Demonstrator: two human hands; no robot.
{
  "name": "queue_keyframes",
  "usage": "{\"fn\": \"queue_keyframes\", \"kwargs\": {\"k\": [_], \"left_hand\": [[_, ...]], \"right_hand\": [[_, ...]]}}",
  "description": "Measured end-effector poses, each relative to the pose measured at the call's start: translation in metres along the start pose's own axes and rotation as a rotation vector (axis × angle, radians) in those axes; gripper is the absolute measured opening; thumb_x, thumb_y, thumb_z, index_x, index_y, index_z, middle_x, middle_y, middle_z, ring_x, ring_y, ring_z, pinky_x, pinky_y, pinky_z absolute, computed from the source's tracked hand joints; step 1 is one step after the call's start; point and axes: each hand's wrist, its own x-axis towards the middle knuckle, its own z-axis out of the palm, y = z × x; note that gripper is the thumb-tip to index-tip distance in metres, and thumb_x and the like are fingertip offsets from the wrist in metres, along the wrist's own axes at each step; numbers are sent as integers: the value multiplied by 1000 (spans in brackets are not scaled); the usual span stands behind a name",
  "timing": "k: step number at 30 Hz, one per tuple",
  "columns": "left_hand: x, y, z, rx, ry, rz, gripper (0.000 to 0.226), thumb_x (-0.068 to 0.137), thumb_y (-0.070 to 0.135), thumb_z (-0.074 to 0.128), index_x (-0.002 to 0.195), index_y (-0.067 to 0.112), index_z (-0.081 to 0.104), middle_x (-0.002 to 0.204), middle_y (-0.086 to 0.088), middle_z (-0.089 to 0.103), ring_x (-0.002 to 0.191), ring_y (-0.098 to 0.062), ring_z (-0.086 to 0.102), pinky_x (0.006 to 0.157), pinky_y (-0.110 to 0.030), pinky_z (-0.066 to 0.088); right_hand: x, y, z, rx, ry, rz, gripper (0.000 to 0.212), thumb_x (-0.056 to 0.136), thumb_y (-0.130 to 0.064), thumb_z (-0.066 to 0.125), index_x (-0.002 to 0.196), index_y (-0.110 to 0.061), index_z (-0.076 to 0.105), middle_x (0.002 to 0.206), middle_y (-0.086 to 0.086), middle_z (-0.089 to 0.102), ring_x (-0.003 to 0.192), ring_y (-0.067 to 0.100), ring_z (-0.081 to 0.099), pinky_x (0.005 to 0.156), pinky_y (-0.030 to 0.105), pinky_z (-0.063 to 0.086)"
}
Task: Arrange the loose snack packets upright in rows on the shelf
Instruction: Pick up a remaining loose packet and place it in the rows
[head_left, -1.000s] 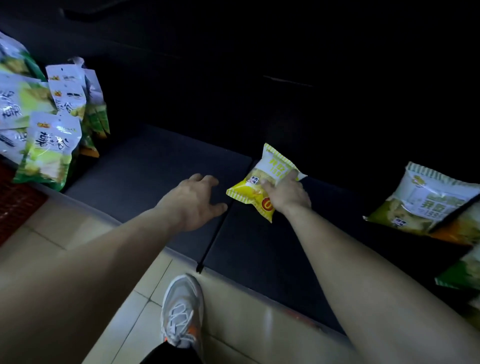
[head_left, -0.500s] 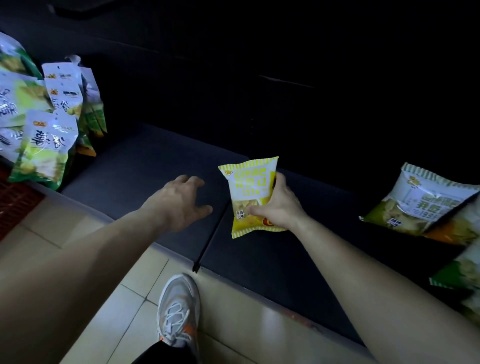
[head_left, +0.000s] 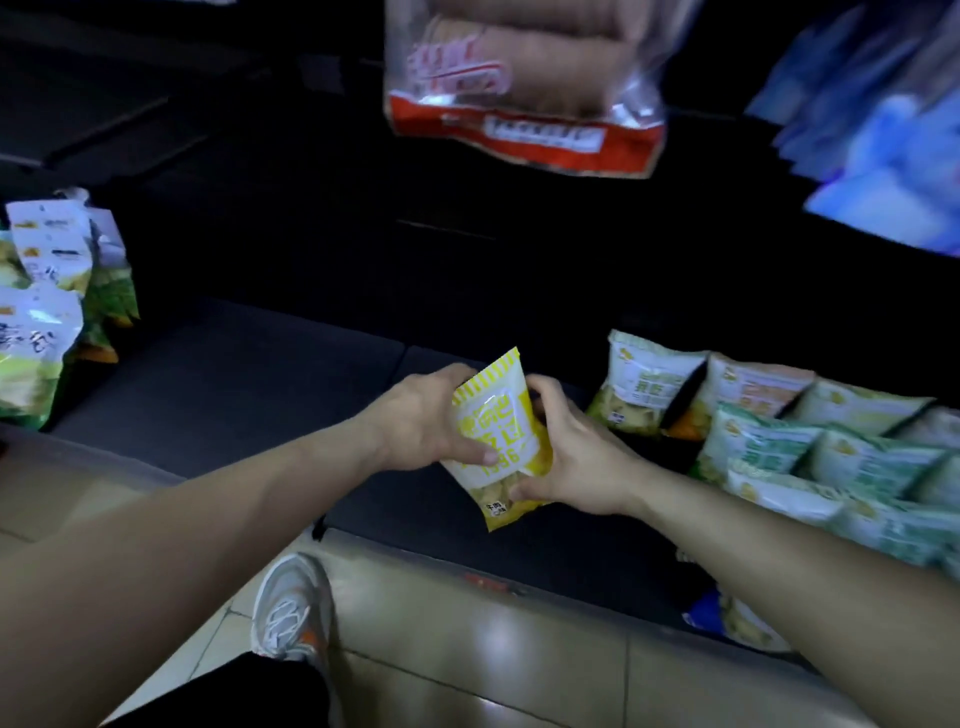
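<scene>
A yellow-and-white snack packet (head_left: 496, 441) is held above the dark bottom shelf (head_left: 234, 395), tilted a little to the right. My left hand (head_left: 421, 421) grips its left side with the thumb across the front. My right hand (head_left: 571, 457) holds its right side and lower edge. Several green-and-white packets (head_left: 779, 441) lie loose and overlapping on the shelf to the right. More white-and-green packets (head_left: 47, 312) stand at the far left of the shelf.
A clear bag of biscuits with a red band (head_left: 524, 88) hangs blurred at the top centre. Blue packaging (head_left: 883, 150) shows at the upper right. My white shoe (head_left: 288, 608) stands on the beige tiled floor below the shelf's front edge.
My left hand has come over from the shelf and taken the packet's left side, so both hands hold it. The view has swung right and up, revealing the loose pile and the biscuit bag.
</scene>
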Motion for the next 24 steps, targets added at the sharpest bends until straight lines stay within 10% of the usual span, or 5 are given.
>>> {"fn": "queue_keyframes", "kwargs": {"k": [24], "left_hand": [[145, 162, 152, 622, -17, 53, 83, 66, 48, 84, 132, 31, 37, 107, -2, 62, 78, -19, 52, 61, -33, 41]], "right_hand": [[-200, 207, -133, -352, 97, 502, 65, 94, -48, 58, 149, -24, 33, 149, 6, 30, 129, 28, 43, 99, 40, 43]]}}
